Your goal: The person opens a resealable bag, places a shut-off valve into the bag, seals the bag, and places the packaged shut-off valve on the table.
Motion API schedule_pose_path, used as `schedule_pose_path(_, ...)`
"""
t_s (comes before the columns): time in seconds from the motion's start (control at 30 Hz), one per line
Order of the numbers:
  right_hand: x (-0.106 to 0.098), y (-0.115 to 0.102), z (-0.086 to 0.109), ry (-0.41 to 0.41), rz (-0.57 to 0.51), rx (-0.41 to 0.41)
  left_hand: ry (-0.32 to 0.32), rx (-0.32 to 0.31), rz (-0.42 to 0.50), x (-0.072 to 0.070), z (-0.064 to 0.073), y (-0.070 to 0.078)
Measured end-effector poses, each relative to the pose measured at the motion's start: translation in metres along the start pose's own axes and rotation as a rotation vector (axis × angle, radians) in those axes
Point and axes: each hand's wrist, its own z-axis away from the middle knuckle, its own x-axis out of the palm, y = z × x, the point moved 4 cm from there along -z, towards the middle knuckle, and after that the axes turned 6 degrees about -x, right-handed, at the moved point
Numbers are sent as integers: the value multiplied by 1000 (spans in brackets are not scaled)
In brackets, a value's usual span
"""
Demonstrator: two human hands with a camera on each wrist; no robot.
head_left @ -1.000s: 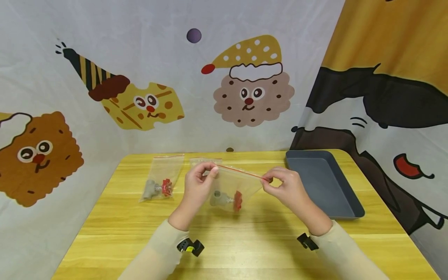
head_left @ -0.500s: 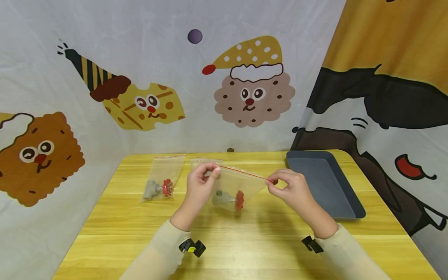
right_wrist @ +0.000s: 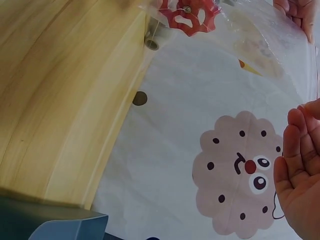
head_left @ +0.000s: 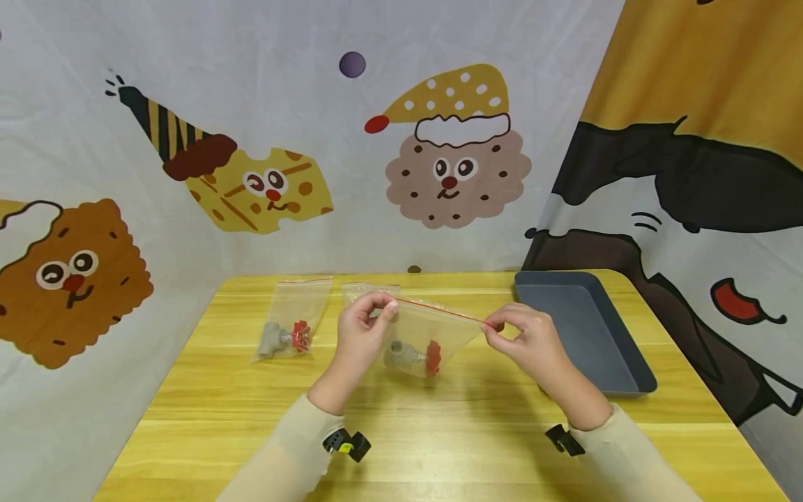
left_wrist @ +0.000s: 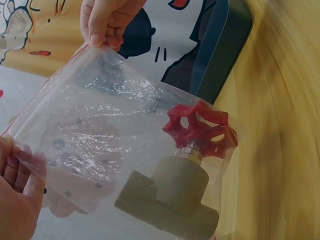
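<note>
Between both hands hangs a clear zip bag (head_left: 439, 322) with a red strip along its top edge. Inside is a grey pipe valve (left_wrist: 167, 195) with a red handwheel (left_wrist: 202, 130), lying in the bottom of the bag. My left hand (head_left: 362, 333) pinches the top left corner between thumb and fingers. At the other end of the red strip, the right hand (head_left: 525, 345) pinches the top right corner. The strip is stretched straight and slopes down to the right. In the right wrist view the handwheel (right_wrist: 189, 15) shows at the top edge.
Another zip bag (head_left: 302, 298) with a similar valve (head_left: 272, 339) lies on the wooden table (head_left: 207, 404) at left. Behind the left hand, a further clear bag (head_left: 360, 288) is partly hidden. A dark grey tray (head_left: 580, 321) stands at right. A printed curtain (head_left: 282, 56) backs the table.
Both hands have shifted slightly to the right with the bag, the right hand a little more. Each still pinches its corner, and the camera view has drifted slightly.
</note>
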Motion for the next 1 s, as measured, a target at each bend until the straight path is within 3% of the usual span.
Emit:
schedule_pose_path(0.07, 0, 0, 0, 6, 5, -13, -1, 9, 2, 0, 0, 0)
schedule_pose_path(0.33, -2, -2, 2, 5, 40, -58, -8, 40, 30, 3, -6, -26)
schedule_pose_path(0.73, -7, 7, 7, -1, 119, 38, -48, 57, -7, 13, -4, -24)
schedule_pose_path(1.0, -13, 20, 14, -86, 163, 122, -67, 34, -27, 15, -5, -23)
